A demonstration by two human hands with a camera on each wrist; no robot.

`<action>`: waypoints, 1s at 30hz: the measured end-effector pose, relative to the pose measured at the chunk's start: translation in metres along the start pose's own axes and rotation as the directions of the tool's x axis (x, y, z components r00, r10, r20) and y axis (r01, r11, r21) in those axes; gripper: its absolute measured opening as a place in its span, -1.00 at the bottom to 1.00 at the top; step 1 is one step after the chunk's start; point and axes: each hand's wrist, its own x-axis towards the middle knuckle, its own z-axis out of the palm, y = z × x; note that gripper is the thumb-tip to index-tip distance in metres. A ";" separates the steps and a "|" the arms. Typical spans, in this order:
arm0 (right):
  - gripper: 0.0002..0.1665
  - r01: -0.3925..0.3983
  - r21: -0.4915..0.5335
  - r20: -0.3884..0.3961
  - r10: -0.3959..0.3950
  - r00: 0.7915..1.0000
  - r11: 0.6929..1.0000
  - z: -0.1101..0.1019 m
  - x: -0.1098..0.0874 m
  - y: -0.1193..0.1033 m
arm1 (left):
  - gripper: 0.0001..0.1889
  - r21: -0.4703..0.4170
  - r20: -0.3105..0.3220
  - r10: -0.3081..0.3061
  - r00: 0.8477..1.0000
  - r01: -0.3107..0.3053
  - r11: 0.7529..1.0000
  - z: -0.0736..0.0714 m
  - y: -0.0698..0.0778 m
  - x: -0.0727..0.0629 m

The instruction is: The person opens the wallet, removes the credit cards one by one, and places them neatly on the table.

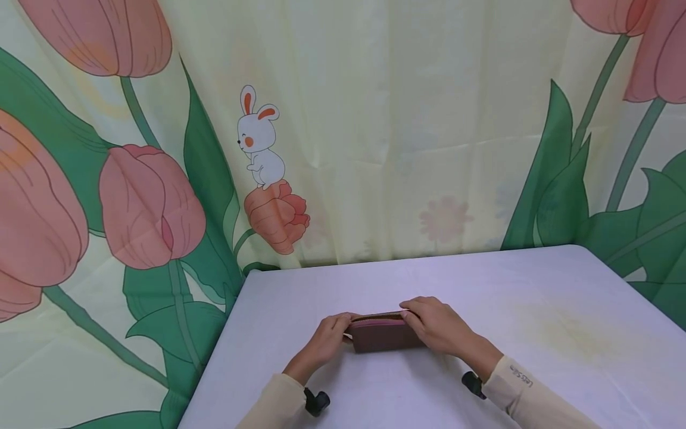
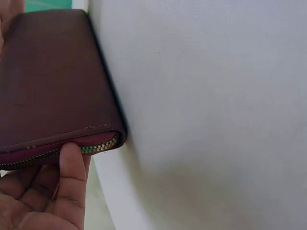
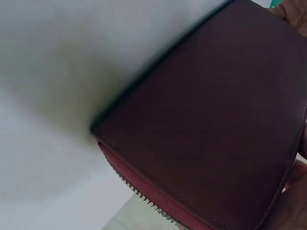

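A dark brown zip-around wallet (image 1: 383, 336) stands on its long edge on the white-covered table, its zipper side facing up. Along the top a narrow gap shows between rows of zipper teeth. My left hand (image 1: 324, 342) holds the wallet's left end, and in the left wrist view a finger lies against the zipper (image 2: 98, 147) there. At the other end my right hand (image 1: 439, 325) grips the top corner, thumb on the near side. The right wrist view shows pinkish-red lining tape (image 3: 144, 179) beside metal teeth. The inside of the wallet is hidden.
The table (image 1: 536, 357) is covered in white cloth with a faint yellowish stain at right. Behind it hangs a curtain (image 1: 402, 149) printed with tulips and a rabbit. A small black device (image 1: 317, 403) sits at the left wrist, another (image 1: 474, 384) at the right.
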 end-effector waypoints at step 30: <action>-0.78 -0.006 0.067 0.025 0.004 1.000 0.998 -0.016 -0.001 0.013 | -0.64 -0.363 0.011 -0.263 0.965 0.249 0.898 0.007 -0.001 -0.008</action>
